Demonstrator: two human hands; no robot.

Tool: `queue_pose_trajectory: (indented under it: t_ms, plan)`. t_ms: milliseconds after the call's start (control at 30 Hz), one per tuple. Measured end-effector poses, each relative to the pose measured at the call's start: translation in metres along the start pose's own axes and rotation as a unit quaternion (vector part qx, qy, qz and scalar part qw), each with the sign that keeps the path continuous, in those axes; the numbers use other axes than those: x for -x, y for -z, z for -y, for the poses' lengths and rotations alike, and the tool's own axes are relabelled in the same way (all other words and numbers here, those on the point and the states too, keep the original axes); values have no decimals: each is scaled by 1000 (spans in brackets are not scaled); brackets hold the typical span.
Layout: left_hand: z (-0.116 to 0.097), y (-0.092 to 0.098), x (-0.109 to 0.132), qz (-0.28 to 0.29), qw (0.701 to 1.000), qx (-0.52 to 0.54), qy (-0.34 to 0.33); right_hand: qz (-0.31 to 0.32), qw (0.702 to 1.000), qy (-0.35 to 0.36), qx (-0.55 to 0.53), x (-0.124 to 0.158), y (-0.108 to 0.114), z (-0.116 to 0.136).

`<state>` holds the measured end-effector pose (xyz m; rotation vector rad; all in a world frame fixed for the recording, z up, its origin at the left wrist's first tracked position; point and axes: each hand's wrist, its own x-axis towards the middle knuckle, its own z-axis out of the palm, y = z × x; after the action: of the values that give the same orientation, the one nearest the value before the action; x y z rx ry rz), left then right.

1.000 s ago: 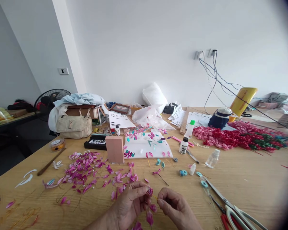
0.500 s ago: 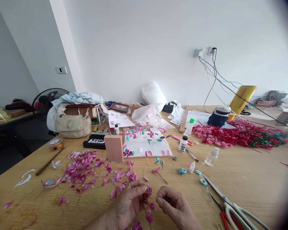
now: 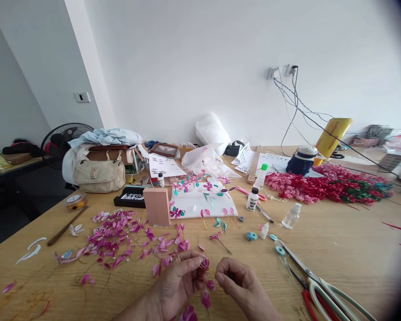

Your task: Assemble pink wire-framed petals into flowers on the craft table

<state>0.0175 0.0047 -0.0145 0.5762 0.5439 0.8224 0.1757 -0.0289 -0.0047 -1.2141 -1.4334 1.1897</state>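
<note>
My left hand [image 3: 182, 281] is closed around a small purple-pink flower [image 3: 204, 263], pinched between thumb and fingers. Just to its right, my right hand [image 3: 237, 283] pinches a thin yellow wire or thread [image 3: 213, 271] that runs from the flower. Below the hands hang or lie more pink petals [image 3: 205, 298]; I cannot tell whether they are joined to the flower. A big pile of pink-purple petals on wires [image 3: 110, 236] spreads over the table to the left. A pink petal piece with a dark stem [image 3: 215, 236] lies beyond the hands.
Scissors with pale handles [image 3: 316, 278] and red-handled pliers or cutters [image 3: 309, 303] lie at the right. A wooden block [image 3: 157, 206] stands behind the petals. Several small bottles, including a clear one [image 3: 291, 217], stand back right. A white sheet with flowers [image 3: 203, 200] lies mid-table.
The whole view has shifted slightly left. Both hands keep nearly the same pose, still holding the flower and the yellow wire.
</note>
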Motion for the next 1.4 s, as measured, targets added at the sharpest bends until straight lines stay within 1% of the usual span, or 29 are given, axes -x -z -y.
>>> queue_pose_trajectory:
  t_ms: [500, 633, 1033, 1400]
  plan:
    - [0, 1, 0, -10, 1000, -3, 4, -4, 1000, -8, -9, 1, -2, 2]
    - [1, 1, 1, -24, 1000, 1, 13, 0, 1000, -12, -13, 0, -2, 2]
    - [-1, -1, 1, -31, 999, -5, 15, -18, 1000, -5, -1, 0, -1, -4]
    - [1, 2, 1, -10, 1000, -7, 7, -11, 1000, -12, 0, 0, 0, 2]
